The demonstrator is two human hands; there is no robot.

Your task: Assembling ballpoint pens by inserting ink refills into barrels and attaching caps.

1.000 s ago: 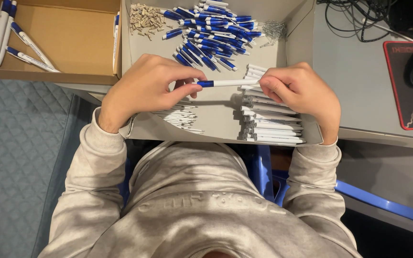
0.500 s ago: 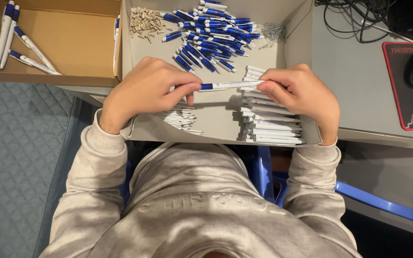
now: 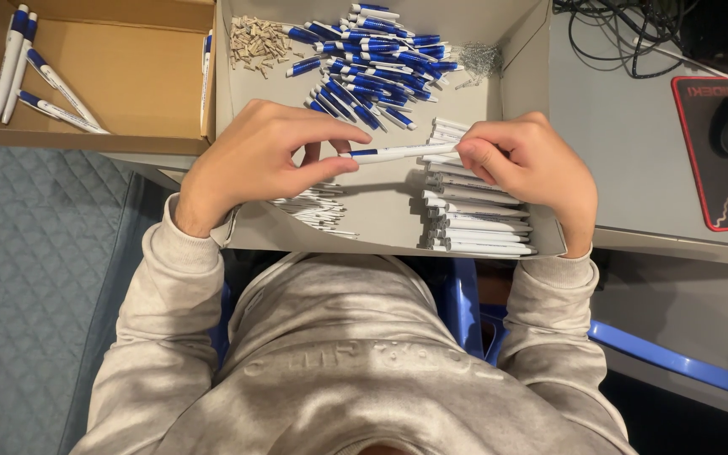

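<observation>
Pen [image 3: 398,152] held level above grey tray [image 3: 516,50], long axis left–right. Left hand [image 3: 254,164] pinched on blue end; right hand [image 3: 520,164] pinched on white barrel end. Both equally near.

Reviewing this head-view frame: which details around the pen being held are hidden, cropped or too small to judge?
- Pen: both ends are covered by the left hand and right hand, so whether it is fully joined cannot be told.
- Thin white parts: partly under the left hand, too small to identify.
- Small metal bits: too small to identify.
- Brown box: cut off by the top edge.
</observation>
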